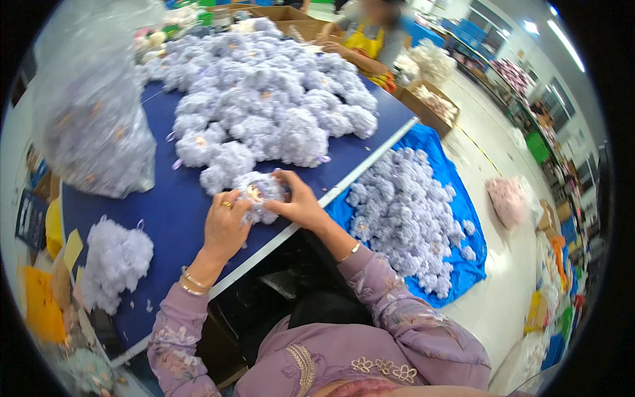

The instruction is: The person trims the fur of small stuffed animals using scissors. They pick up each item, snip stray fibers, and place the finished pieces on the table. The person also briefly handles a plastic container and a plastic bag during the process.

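pale lilac pompom [259,196], navy table [173,212], bright blue sheet [456,178]

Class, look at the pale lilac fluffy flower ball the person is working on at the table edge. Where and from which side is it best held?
Probably by its two flanks: the flower ball is soft and round, so the left hand cups its left side and the right hand its right, leaving its tan centre facing up.

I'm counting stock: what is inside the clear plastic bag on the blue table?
The clear plastic bag holds more pale lilac fluffy flower puffs with tan centres. Those deeper inside are hidden by the ones in front.
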Motion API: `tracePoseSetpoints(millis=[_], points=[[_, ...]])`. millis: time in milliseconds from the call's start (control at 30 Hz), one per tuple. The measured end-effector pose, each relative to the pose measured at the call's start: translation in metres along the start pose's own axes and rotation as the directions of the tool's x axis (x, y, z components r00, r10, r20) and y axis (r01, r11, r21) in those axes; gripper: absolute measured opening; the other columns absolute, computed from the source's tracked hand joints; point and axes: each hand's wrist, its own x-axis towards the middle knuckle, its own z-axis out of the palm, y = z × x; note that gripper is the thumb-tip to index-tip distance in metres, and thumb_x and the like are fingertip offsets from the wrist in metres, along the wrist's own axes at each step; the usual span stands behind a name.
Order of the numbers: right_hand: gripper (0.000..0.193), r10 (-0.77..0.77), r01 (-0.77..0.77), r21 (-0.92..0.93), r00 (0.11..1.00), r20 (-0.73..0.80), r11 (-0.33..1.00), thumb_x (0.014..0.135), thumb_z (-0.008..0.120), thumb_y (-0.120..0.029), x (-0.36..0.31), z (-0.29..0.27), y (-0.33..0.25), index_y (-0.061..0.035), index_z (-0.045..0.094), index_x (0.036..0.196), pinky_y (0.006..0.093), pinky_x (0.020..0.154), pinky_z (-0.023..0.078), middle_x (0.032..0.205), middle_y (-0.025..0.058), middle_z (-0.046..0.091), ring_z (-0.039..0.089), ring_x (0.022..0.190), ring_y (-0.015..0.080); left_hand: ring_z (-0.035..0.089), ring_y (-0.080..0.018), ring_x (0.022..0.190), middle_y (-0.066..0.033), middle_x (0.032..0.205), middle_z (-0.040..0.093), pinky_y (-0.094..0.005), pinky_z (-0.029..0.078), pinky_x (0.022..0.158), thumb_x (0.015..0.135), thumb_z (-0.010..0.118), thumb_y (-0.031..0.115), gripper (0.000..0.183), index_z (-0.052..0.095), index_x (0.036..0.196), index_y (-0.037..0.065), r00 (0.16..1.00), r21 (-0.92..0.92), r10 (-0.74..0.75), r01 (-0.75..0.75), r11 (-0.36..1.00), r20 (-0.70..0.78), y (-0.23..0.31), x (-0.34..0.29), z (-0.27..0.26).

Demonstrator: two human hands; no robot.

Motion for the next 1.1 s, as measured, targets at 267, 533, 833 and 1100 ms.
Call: tracePoseSetpoints(millis=[267,533,833,1100], points=[[0.073,0.034,-0.028,-0.067,0.995,0.093,0.997,0.072,0.074,-0.045,0.013,-0.003,-0.006,0.0012,0.052,0.123,0.0383,0.089,0.048,0.112,0.0222,0.062,0.061,0.103,0.0334,0.050,-0.0390,0.104,-0.0197,0.111,0.053,-0.0475,0.039,0.091,0.076,0.062,-0.001,0.026,0.049,0.097,0.003,0.996,-0.190,0.086,-0.090,0.978,-0.030,0.002,-0.007,0.000],[0.064,-0.170,0.168,0.038,0.984,0.054,0.985,0.063,0.076,-0.037,-0.004,-0.002,0.002,0.0012,0.056,0.110,0.0379,0.075,0.049,0.093,0.0189,0.063,0.063,0.089,0.0348,0.050,-0.0325,0.114,-0.0241,0.124,0.050,-0.0437,0.039,0.100,0.091,0.061,0.026,0.052,0.043,0.127,-0.007,0.890,-0.627,-0.409,0.437,0.645,0.199,0.000,-0.010,0.010],[0.050,-0.464,0.465,0.077,0.885,-0.035,0.882,0.074,0.081,-0.032,-0.010,0.035,0.015,-0.0056,0.058,0.110,0.0380,0.075,0.049,0.098,0.0126,0.060,0.060,0.089,0.0287,0.063,-0.0220,0.097,-0.0142,0.110,0.065,-0.0328,0.049,0.085,0.083,0.070,0.011,0.040,0.058,0.117,-0.006,0.825,-0.537,-0.297,0.545,0.644,0.481,-0.009,0.002,-0.008],[0.056,-0.468,0.441,-0.193,0.875,-0.126,0.876,0.073,0.079,-0.046,-0.007,0.030,-0.007,-0.0044,0.060,0.107,0.0400,0.077,0.048,0.105,0.0170,0.060,0.060,0.095,0.0292,0.063,-0.0221,0.096,-0.0149,0.108,0.065,-0.0337,0.049,0.084,0.083,0.069,0.015,0.039,0.060,0.115,-0.006,0.819,-0.551,-0.282,0.551,0.627,0.499,0.016,0.019,0.009]])
